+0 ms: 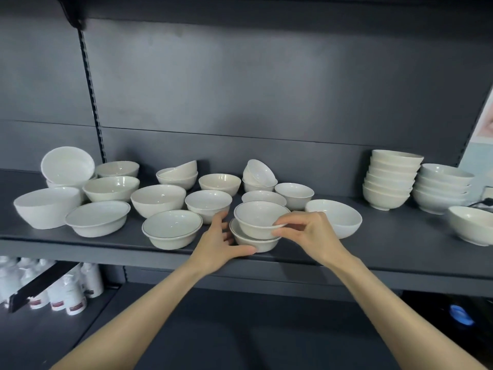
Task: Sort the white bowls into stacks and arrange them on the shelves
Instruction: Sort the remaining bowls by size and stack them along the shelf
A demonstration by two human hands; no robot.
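Shelf (pixel 400 236): a dark shelf is being crowded with white bowls, most of them standing loose and upright.
Far left: a large bowl (pixel 46 206) is being leaned against by nothing, while behind it a tilted bowl (pixel 68 164) is being propped on another with its mouth turned forward.
Lower left: white bottles (pixel 66 292) are being kept on the shelf below.
Left of centre: a rimmed bowl (pixel 172 228) with a thin dark line round its lip is being left near the front edge, just beside the left hand.
Left hand (pixel 220 247): it is being held half open, the thumb being pressed to the front of the lower bowl (pixel 262 244) and the fingers being spread along its left side, so that the bowl is being steadied rather than gripped tight.
Upper bowl (pixel 260 218): it is being nested in the lower bowl, tilted slightly, at the front middle of the shelf.
Right hand (pixel 306 233): its thumb and fingertips are being pinched on the right rim of the upper bowl.
Right of the hands: a wide bowl (pixel 336 217) is being left tilted, near the right hand.
Far right: two finished stacks are being kept side by side, a tall stack (pixel 390 180) and a shorter stack (pixel 441 188), with a single bowl (pixel 470 225) in front of them.
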